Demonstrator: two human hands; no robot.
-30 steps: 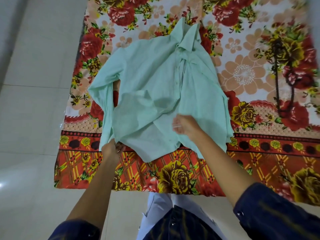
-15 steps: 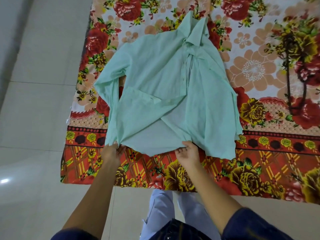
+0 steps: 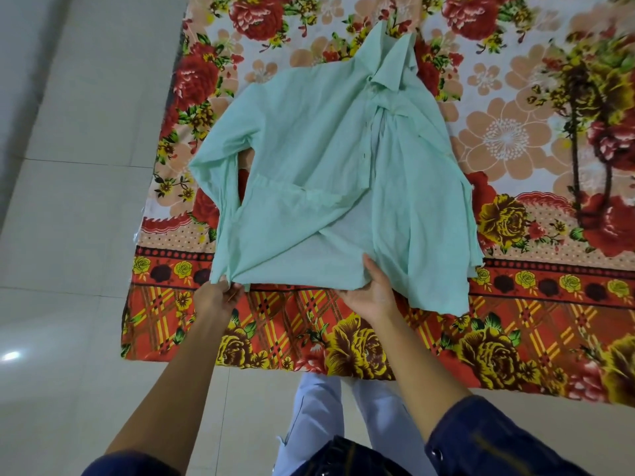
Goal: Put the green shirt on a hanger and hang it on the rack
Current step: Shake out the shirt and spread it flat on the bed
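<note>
A pale green collared shirt [image 3: 323, 159] lies spread on a floral blanket [image 3: 515, 304], collar pointing away from me, its front panels crossed over each other. My left hand [image 3: 216, 298] pinches the bottom left corner of the hem. My right hand [image 3: 372, 292] grips the hem near the middle, thumb on top of the cloth. The left sleeve is folded down along the shirt's left side. No hanger and no rack are in view.
The red, orange and yellow blanket covers the floor ahead and to the right. Pale floor tiles [image 3: 68, 201] lie to the left and under me. My legs in light trousers [image 3: 326, 407] stand at the blanket's near edge.
My right hand slid from the shirt's lower middle down to the hem and took hold of it. The hem is now pulled straighter between both hands. The camera moved slightly closer.
</note>
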